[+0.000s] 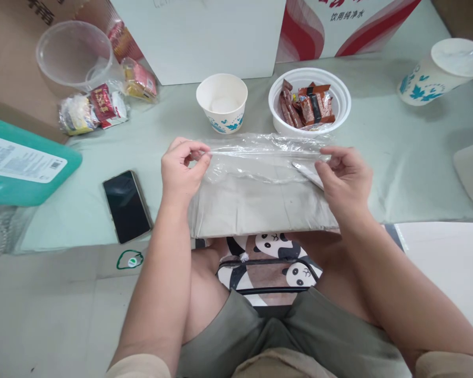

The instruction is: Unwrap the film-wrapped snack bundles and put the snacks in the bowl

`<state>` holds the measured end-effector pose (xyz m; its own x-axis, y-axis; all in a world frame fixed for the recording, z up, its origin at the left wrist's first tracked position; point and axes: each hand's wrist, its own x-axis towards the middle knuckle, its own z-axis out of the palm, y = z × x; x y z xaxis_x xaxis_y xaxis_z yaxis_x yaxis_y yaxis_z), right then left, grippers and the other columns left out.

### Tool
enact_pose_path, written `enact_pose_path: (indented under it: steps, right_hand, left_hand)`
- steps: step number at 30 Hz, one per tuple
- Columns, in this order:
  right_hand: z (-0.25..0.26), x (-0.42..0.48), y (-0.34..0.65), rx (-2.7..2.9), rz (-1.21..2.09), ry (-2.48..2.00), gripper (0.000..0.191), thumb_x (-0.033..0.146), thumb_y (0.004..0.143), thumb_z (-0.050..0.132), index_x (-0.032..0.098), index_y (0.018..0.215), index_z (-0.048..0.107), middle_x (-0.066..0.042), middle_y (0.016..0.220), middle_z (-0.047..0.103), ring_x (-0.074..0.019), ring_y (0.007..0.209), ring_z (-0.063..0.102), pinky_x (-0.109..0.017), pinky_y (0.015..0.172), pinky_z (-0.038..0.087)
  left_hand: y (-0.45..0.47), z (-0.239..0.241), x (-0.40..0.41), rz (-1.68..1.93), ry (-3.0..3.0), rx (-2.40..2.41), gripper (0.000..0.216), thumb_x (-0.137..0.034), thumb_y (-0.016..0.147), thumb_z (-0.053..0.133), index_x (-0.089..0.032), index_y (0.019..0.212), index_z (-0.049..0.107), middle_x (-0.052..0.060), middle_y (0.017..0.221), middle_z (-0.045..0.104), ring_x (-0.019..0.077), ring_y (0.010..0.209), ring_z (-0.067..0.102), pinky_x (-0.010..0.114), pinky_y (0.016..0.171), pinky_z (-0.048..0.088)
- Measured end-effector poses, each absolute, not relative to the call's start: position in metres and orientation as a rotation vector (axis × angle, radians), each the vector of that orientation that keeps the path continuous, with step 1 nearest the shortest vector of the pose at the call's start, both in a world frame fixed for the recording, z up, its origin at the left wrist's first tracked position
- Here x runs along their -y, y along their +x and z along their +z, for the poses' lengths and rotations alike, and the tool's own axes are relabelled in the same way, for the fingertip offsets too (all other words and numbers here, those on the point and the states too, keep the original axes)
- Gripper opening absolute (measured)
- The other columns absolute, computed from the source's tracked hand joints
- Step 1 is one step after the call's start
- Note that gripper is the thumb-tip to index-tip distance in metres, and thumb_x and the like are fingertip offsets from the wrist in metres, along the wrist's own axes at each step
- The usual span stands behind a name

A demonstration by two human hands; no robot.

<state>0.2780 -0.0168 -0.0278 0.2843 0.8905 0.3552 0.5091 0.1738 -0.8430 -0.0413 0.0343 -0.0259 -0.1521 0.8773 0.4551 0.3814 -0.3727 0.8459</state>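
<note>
A clear plastic bag (260, 163) lies flat near the front edge of the pale green table (410, 168). My left hand (181, 170) pinches the bag's top left corner. My right hand (345, 176) pinches its top right corner, fingers closed on the film. Both hands hold the bag's upper edge stretched between them. Just behind the bag stand an empty white paper cup (222, 101) with blue leaf print and a white bowl (309, 100) of several brown wrapped snacks.
A black phone (126, 206) lies left of my left arm. Farther left are a teal box (23, 163), wrapped snack packets (98, 105) and a clear plastic tub (74, 52). A lidded paper cup (441, 71) lies tipped at the far right. Cardboard boxes (216, 37) stand behind.
</note>
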Motion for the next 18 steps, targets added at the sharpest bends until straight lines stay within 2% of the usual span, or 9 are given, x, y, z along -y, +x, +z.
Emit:
enact_pose_path:
  steps: [2, 3, 6, 8, 9, 11, 13, 16, 18]
  right_hand:
    - [-0.026, 0.017, 0.277, 1.388, 0.337, -1.541, 0.008, 0.025, 0.083, 0.069, 0.026, 0.09, 0.074, -0.001, 0.082, 0.05, -0.0182, 0.079, 0.055, -0.042, 0.082, 0.056]
    - [-0.025, 0.016, 0.277, 1.4, 0.269, -1.538, 0.006, 0.027, 0.083, 0.069, 0.025, 0.086, 0.073, -0.003, 0.087, 0.05, -0.0204, 0.086, 0.056, -0.045, 0.087, 0.056]
    - [-0.023, 0.017, 0.277, 1.457, 0.066, -1.453, 0.009, 0.031, 0.082, 0.072, 0.022, 0.081, 0.07, -0.01, 0.114, 0.053, -0.0292, 0.116, 0.056, -0.059, 0.107, 0.047]
    - [-0.022, 0.018, 0.277, 1.52, 0.03, -1.351, 0.014, 0.033, 0.084, 0.071, 0.022, 0.078, 0.066, -0.011, 0.126, 0.056, -0.0325, 0.127, 0.055, -0.062, 0.113, 0.042]
    - [-0.021, 0.019, 0.277, 1.553, 0.067, -1.294, 0.016, 0.034, 0.086, 0.069, 0.023, 0.077, 0.063, -0.01, 0.123, 0.062, -0.0325, 0.128, 0.058, -0.062, 0.113, 0.043]
    - [-0.02, 0.021, 0.276, 1.578, 0.223, -1.201, 0.022, 0.038, 0.091, 0.064, 0.024, 0.075, 0.057, -0.007, 0.1, 0.071, -0.03, 0.12, 0.066, -0.061, 0.112, 0.046]
    - [-0.02, 0.024, 0.274, 1.528, 0.437, -1.175, 0.03, 0.046, 0.096, 0.061, 0.024, 0.076, 0.053, -0.001, 0.075, 0.069, -0.0254, 0.1, 0.074, -0.056, 0.108, 0.052]
    - [-0.022, 0.025, 0.27, 1.358, 0.731, -1.195, 0.039, 0.059, 0.094, 0.064, 0.025, 0.079, 0.052, 0.006, 0.054, 0.055, -0.0165, 0.057, 0.066, -0.04, 0.075, 0.061]
    - [-0.024, 0.023, 0.269, 1.262, 0.848, -1.211, 0.041, 0.063, 0.091, 0.069, 0.026, 0.08, 0.053, 0.009, 0.05, 0.047, -0.0117, 0.041, 0.049, -0.031, 0.051, 0.052]
  left_hand:
    - [-0.046, -0.031, -0.037, 1.56, 1.776, -1.414, 0.008, -0.023, 0.074, 0.084, -0.025, 0.078, 0.077, 0.002, 0.088, 0.059, 0.0139, 0.08, 0.06, 0.031, 0.07, 0.052]
    - [-0.048, -0.034, -0.039, 1.582, 1.798, -1.401, 0.012, -0.03, 0.075, 0.086, -0.024, 0.078, 0.076, 0.004, 0.096, 0.059, 0.0167, 0.091, 0.063, 0.034, 0.078, 0.054]
    - [-0.054, -0.039, -0.043, 1.664, 1.803, -1.281, 0.035, -0.052, 0.072, 0.089, -0.023, 0.076, 0.071, 0.007, 0.126, 0.06, 0.0277, 0.129, 0.059, 0.048, 0.112, 0.048]
    - [-0.054, -0.036, -0.043, 1.673, 1.736, -1.158, 0.041, -0.058, 0.071, 0.088, -0.023, 0.076, 0.068, 0.006, 0.136, 0.062, 0.031, 0.139, 0.055, 0.051, 0.12, 0.043]
    - [-0.052, -0.033, -0.042, 1.663, 1.681, -1.106, 0.041, -0.059, 0.072, 0.088, -0.023, 0.075, 0.067, 0.006, 0.135, 0.065, 0.031, 0.139, 0.057, 0.051, 0.119, 0.045]
    - [-0.047, -0.025, -0.038, 1.64, 1.567, -1.031, 0.04, -0.057, 0.073, 0.088, -0.024, 0.075, 0.065, 0.005, 0.12, 0.074, 0.0288, 0.131, 0.065, 0.048, 0.115, 0.049]
    - [-0.041, -0.016, -0.034, 1.638, 1.457, -0.979, 0.039, -0.055, 0.073, 0.088, -0.024, 0.073, 0.064, 0.002, 0.095, 0.078, 0.0242, 0.112, 0.074, 0.044, 0.109, 0.055]
    - [-0.033, -0.007, -0.029, 1.629, 1.295, -0.974, 0.042, -0.055, 0.072, 0.089, -0.024, 0.072, 0.061, -0.004, 0.064, 0.068, 0.015, 0.074, 0.075, 0.033, 0.086, 0.063]
    - [-0.029, -0.004, -0.028, 1.592, 1.203, -1.035, 0.047, -0.059, 0.069, 0.09, -0.025, 0.074, 0.059, -0.008, 0.055, 0.059, 0.0107, 0.054, 0.065, 0.025, 0.06, 0.059]
